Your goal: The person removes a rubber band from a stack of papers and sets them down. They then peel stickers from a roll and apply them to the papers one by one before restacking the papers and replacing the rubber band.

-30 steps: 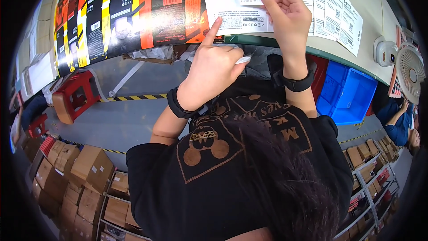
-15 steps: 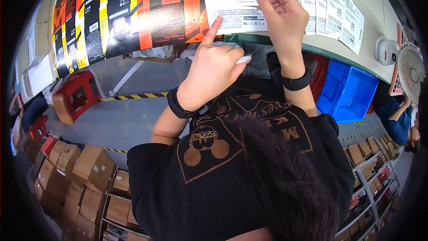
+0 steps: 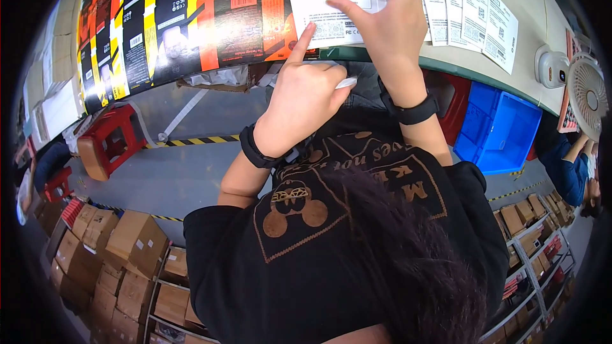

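A long pale-green worktable is running across the top of the view, and flattened black, orange and yellow printed cartons are lying fanned out along its left stretch. A blue plastic bin is sitting on the floor under the table's right end, with a red plastic stool well apart to the left and brown cardboard boxes stacked on shelving at the lower left. A small white desk fan is standing at the table's right edge.

At the table's near edge, a white printed paper leaflet is lying flat, with a row of similar white leaflets overlapping just to its right. The person's left hand is pressing its extended forefinger onto the leaflet's lower edge, the other fingers curled in around a small white piece I cannot make out. The right hand is resting on the leaflet's right part, thumb and fingers pinched together on it.
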A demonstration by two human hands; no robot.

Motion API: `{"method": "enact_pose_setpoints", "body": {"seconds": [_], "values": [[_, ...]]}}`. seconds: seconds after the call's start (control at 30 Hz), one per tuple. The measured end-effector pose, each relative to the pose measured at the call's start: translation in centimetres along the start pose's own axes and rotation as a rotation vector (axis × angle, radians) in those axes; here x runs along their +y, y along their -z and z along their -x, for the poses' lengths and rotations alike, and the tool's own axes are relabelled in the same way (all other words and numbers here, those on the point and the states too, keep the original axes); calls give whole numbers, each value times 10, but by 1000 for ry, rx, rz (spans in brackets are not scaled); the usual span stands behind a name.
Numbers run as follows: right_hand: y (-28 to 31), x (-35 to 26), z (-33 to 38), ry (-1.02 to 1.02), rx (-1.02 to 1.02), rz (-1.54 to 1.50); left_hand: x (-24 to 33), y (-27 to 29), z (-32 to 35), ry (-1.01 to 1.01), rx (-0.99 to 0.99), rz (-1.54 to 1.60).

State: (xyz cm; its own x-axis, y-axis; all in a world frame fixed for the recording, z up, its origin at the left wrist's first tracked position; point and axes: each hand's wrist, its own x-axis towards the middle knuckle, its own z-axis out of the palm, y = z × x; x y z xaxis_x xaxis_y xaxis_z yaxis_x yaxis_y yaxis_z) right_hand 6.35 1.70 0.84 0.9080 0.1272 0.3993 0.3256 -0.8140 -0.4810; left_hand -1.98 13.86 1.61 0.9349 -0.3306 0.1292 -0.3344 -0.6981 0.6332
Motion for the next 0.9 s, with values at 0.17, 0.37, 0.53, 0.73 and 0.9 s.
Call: {"method": "enact_pose_setpoints", "body": {"seconds": [0.17, 0.37, 0.53, 0.73, 0.9], "values": [[-9, 19, 1, 66, 41, 43, 1, 2, -2, -27, -4, 2], [10, 2, 3, 415, -110, -134, 3, 4, 8, -3, 66, 38], [31, 7, 3, 463, -462, 26, 0, -2, 11, -10, 93, -20], [49, 16, -2, 419, -417, 173, 5, 0, 11, -28, 142, -58], [40, -2, 1, 472, -462, -80, 6, 2, 7, -58, 182, -8]]}}
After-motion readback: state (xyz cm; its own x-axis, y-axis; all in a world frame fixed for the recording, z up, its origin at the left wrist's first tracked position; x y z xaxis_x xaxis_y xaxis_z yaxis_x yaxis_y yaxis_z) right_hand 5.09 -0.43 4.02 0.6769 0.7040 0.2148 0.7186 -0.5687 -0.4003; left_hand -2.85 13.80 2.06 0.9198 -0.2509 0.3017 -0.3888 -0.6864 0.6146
